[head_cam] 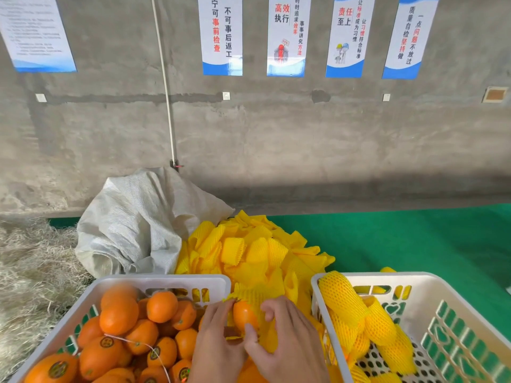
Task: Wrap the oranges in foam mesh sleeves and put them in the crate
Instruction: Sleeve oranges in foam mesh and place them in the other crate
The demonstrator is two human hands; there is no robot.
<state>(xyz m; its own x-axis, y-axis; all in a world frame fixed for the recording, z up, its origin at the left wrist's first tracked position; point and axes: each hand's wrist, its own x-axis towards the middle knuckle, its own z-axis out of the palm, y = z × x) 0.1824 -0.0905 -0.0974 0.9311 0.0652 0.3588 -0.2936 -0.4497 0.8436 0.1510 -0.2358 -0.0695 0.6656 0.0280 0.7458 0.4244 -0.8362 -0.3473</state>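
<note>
Between the two crates, my left hand (214,341) and my right hand (284,338) hold one orange (243,313) partly inside a yellow foam mesh sleeve (255,295). Both hands pinch the sleeve's edge around the fruit. A white crate (154,280) at the lower left is full of bare oranges (119,317). The white crate (442,283) at the lower right holds several oranges wrapped in yellow sleeves (367,319).
A heap of loose yellow foam sleeves (249,250) lies behind the hands on the green mat (414,239). A crumpled white woven sack (132,222) sits at the back left, straw (30,266) at the far left. A concrete wall with posters stands behind.
</note>
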